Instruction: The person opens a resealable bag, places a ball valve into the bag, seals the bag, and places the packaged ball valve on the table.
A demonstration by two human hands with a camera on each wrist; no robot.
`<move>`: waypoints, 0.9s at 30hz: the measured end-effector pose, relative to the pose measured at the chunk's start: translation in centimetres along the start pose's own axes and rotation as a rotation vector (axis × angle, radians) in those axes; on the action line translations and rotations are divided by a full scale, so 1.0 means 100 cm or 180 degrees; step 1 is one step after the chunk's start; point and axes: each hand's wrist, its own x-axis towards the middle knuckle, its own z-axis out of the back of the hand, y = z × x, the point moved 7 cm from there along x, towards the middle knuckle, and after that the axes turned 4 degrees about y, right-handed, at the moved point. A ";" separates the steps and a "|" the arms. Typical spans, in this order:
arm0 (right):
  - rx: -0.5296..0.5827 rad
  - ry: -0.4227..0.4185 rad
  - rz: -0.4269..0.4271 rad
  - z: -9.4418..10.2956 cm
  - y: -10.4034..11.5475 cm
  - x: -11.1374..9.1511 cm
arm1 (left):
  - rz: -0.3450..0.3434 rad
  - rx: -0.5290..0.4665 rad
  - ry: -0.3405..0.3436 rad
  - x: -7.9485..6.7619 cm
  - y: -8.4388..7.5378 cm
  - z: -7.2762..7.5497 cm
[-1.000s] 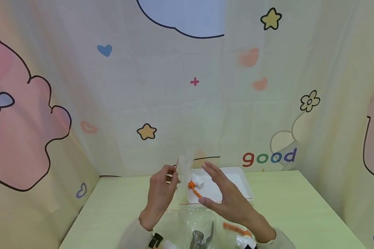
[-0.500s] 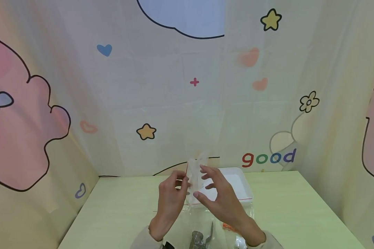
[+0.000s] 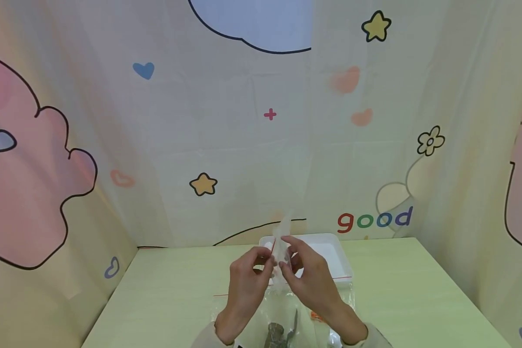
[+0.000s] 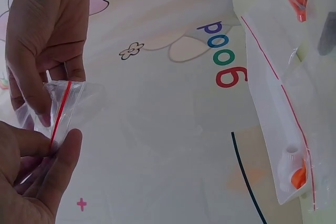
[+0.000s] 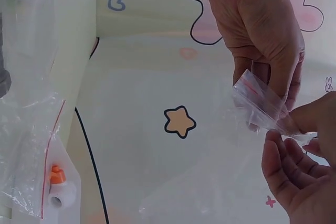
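Observation:
Both hands are raised in front of a white tray (image 3: 338, 258), working on a small clear zip bag (image 3: 282, 241) with a red seal line. My left hand (image 3: 249, 280) pinches the bag by its red-lined edge between thumb and fingers. From the other side my right hand (image 3: 312, 275) grips the film, its thumb and fingertips on the bag (image 5: 265, 100) in the right wrist view. The bag shows no contents. A white bottle-like piece (image 4: 290, 163) with an orange part (image 4: 299, 178) lies in the tray, mostly hidden by the hands in the head view.
Larger clear bags with red seal lines lie on the pale green table (image 3: 165, 285). Through the film show a dark grey object (image 3: 276, 335), a thin grey piece (image 3: 293, 326) and an orange piece (image 3: 317, 316). A printed curtain (image 3: 243, 145) closes off the back.
My left hand has moved right with the bag. The right hand's spread fingers have closed in onto the bag, bringing the hands together before the tray.

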 end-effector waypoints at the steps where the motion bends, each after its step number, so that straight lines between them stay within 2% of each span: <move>1: -0.0046 -0.0032 0.0023 0.001 0.000 0.000 | -0.0021 0.0004 -0.0013 0.000 -0.001 0.000; 6: -0.0246 -0.0268 0.0119 0.006 -0.001 -0.002 | -0.0123 0.0052 -0.0062 -0.002 -0.002 0.000; 14: -0.0498 -0.0605 0.0268 0.018 -0.006 -0.005 | -0.0268 0.0257 -0.0169 -0.003 -0.002 0.008; 21: -0.0614 -0.0710 0.0212 0.024 -0.014 -0.008 | -0.0469 0.0282 -0.0310 -0.004 0.004 0.017; 27: -0.0778 -0.0763 0.0170 0.029 -0.019 -0.009 | -0.0500 0.0307 -0.0340 -0.003 0.010 0.023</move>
